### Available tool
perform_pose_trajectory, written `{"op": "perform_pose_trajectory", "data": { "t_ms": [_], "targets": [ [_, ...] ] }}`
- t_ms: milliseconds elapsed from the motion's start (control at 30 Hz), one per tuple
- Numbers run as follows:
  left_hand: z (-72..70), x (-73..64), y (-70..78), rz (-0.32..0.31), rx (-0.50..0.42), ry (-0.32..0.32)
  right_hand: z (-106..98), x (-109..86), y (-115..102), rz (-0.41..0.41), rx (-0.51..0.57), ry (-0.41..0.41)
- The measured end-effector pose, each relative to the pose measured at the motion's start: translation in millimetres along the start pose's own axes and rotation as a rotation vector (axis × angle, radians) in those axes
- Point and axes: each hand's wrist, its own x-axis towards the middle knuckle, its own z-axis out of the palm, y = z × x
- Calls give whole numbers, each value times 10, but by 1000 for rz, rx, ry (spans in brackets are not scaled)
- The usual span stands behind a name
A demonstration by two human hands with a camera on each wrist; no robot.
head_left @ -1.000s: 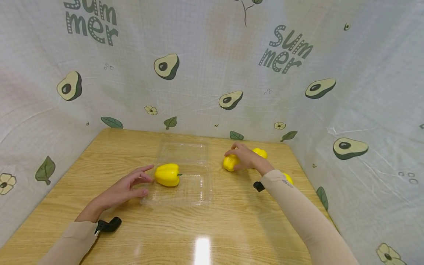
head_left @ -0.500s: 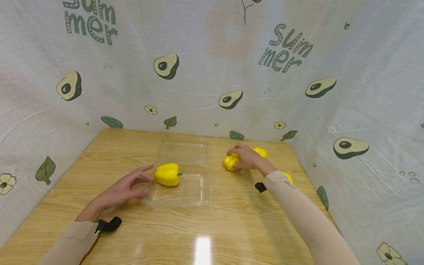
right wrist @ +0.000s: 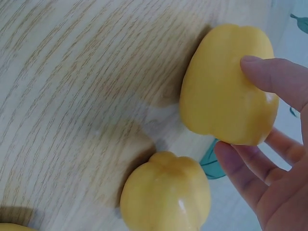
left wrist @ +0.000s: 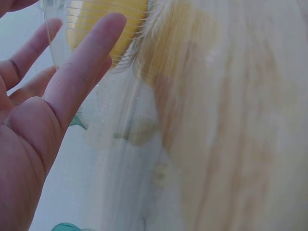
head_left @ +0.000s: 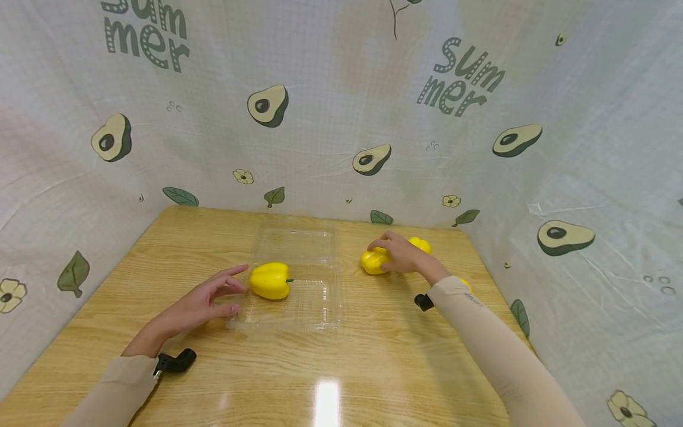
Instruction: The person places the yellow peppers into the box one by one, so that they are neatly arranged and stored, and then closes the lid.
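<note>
My right hand [head_left: 399, 252] grips a yellow bell pepper [head_left: 373, 261] at the back right of the table. In the right wrist view the thumb lies on one side of this pepper [right wrist: 224, 91] and the fingers curl at its other side. A second yellow bell pepper [head_left: 302, 281] was laid on its side in the left part of a clear plastic clamshell container [head_left: 306, 305], its green stem pointing right. Beside the container's left edge, my left hand [head_left: 205, 299] holds nothing, its fingers relaxed. Through the clear wall, the left wrist view shows yellow pepper [left wrist: 96, 19] behind the fingers.
Another yellow bell pepper [head_left: 420, 244] sits just behind my right hand. One more [head_left: 466, 284] is mostly hidden by the right sleeve. The container's lid [head_left: 293, 243] lies folded back. A printed cloth [head_left: 320, 118] walls in the wooden table [head_left: 267, 379].
My right hand and the pepper in its grip have shifted slightly to the right. The left hand and the container stay where they were.
</note>
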Motion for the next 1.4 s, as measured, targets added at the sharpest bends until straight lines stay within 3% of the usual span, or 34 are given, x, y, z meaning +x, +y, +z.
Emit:
{"op": "perform_pose_trajectory", "data": {
  "t_ms": [633, 933, 1400],
  "targets": [
    [3, -6, 15, 2, 6, 3, -37, -74, 24, 3, 60, -28],
    [11, -13, 43, -8, 6, 6, -4, -70, 19, -16, 26, 12],
    [15, -8, 32, 22, 7, -2, -10, -72, -28, -7, -2, 4]
  ]
}}
